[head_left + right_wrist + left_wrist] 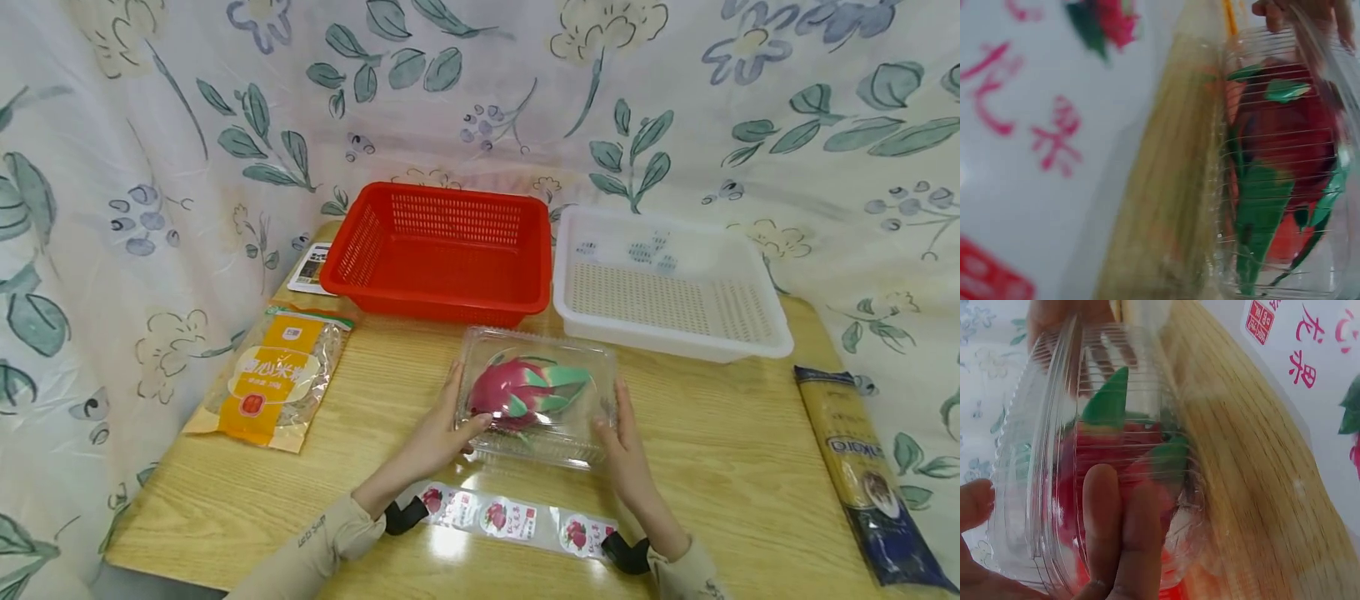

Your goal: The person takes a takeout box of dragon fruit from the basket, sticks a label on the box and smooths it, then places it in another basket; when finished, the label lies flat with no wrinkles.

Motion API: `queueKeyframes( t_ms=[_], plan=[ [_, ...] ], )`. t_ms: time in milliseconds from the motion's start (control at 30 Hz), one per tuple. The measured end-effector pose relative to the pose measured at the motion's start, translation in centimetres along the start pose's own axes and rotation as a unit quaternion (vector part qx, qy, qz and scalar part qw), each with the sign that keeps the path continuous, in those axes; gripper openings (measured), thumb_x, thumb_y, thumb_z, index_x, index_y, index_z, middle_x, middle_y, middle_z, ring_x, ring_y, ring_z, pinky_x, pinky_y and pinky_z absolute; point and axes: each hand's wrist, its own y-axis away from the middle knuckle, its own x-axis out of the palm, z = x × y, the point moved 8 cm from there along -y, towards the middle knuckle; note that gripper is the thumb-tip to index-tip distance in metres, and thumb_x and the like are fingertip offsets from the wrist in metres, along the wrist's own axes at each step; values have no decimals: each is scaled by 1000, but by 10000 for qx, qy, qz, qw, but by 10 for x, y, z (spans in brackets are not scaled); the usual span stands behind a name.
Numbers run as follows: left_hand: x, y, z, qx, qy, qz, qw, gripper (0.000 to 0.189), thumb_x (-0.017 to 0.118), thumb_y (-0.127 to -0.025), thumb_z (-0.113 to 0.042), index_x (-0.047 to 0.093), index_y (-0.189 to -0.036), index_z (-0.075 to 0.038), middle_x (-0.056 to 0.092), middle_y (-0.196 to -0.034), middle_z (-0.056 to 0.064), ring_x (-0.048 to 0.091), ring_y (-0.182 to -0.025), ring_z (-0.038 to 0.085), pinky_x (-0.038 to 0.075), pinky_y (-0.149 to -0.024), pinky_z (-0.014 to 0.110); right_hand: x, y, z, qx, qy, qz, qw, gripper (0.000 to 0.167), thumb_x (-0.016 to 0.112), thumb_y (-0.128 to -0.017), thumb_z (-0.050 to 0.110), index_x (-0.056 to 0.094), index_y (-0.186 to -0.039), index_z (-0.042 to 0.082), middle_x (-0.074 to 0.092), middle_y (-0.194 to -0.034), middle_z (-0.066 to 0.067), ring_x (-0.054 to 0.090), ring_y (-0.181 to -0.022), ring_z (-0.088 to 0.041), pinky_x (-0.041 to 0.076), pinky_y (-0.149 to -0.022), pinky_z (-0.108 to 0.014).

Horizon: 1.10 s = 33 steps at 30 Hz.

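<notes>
A clear plastic clamshell box [581,429] with a dragon fruit [517,387] inside is held between both hands, over the middle of the table. My left hand [437,433] grips its left end, thumb on the lid and fingers along the side. At the opposite end my right hand [628,446] holds it, thumb near the lid's edge. In the left wrist view two fingers [1104,519] press the ribbed wall, and the lid rim lies along the base rim. Just nearer than the box lies a strip of dragon fruit stickers [517,521].
A red basket [442,304] and a white basket [675,337] stand at the back. An orange food packet [277,375] lies left, partly covering nothing of the box. A long gold and blue packet [862,467] lies along the right edge. A white-edged card [306,275] shows behind the red basket.
</notes>
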Motion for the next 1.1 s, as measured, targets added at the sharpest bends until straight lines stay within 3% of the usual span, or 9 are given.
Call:
queueKeyframes(
  t_ms=[133,200,233,333,467,567,733,933,1100],
  plan=[
    [1,1,4,150,204,382,9989,103,67,-90,-38,-9,-156,-13,-12,-163,13,29,-141,46,30,-111,63,0,1,-3,87,236,-41,9997,65,36,-103,16,-1,-156,7,-6,-162,-19,7,-147,-48,11,-115,-67],
    [1,5,6,230,348,595,9974,108,70,-88,-35,-11,-155,-11,-17,-162,14,0,-148,43,13,-115,65,-1,0,-4,128,277,-26,9995,64,35,-104,20,0,-156,6,-5,-162,-20,2,-147,-47,7,-115,-67],
    [1,8,9,206,426,704,9964,110,71,-87,-34,-13,-154,-10,-19,-161,15,-4,-148,42,10,-116,65,-1,-1,-4,140,293,-11,9995,63,34,-105,21,0,-156,6,-5,-162,-21,0,-147,-47,6,-115,-68],
    [2,22,20,15,866,929,9919,112,73,-87,-28,-16,-154,-11,-19,-160,20,21,-144,46,29,-112,60,1,-1,-5,176,296,83,9994,62,32,-105,23,0,-155,5,-4,-162,-22,0,-147,-48,7,-115,-68],
    [1,43,31,-119,1199,847,9891,107,73,-86,-15,-8,-155,-11,-1,-160,26,57,-118,45,54,-92,47,1,-1,-7,281,436,100,9986,61,31,-106,25,1,-156,9,-2,-162,-19,9,-146,-49,13,-114,-68],
    [-4,55,35,39,848,532,9950,98,73,-81,-4,10,-156,-10,26,-155,25,59,-116,40,53,-94,46,-1,0,-9,351,440,45,9984,60,30,-106,25,2,-157,12,0,-163,-19,25,-140,-52,24,-111,-67],
    [-9,68,39,349,-529,139,9979,92,78,-65,9,39,-147,-8,60,-132,12,61,-112,29,52,-95,46,-4,1,-10,405,392,-8,9984,59,29,-106,26,1,-157,12,4,-162,-21,43,-127,-52,35,-106,-63],
    [-12,71,38,414,-1519,-74,9875,82,84,-55,9,57,-130,-7,67,-112,3,63,-97,21,54,-84,38,-5,1,-10,392,402,-49,9984,59,30,-106,27,3,-157,12,6,-162,-22,42,-129,-52,31,-109,-63],
    [-9,68,43,106,-1614,324,9863,53,83,-57,5,67,-106,-10,66,-93,-1,58,-83,14,48,-70,28,-2,-1,-8,329,320,44,9989,60,30,-106,25,2,-156,10,2,-162,-21,22,-141,-51,19,-114,-66]
  ],
)
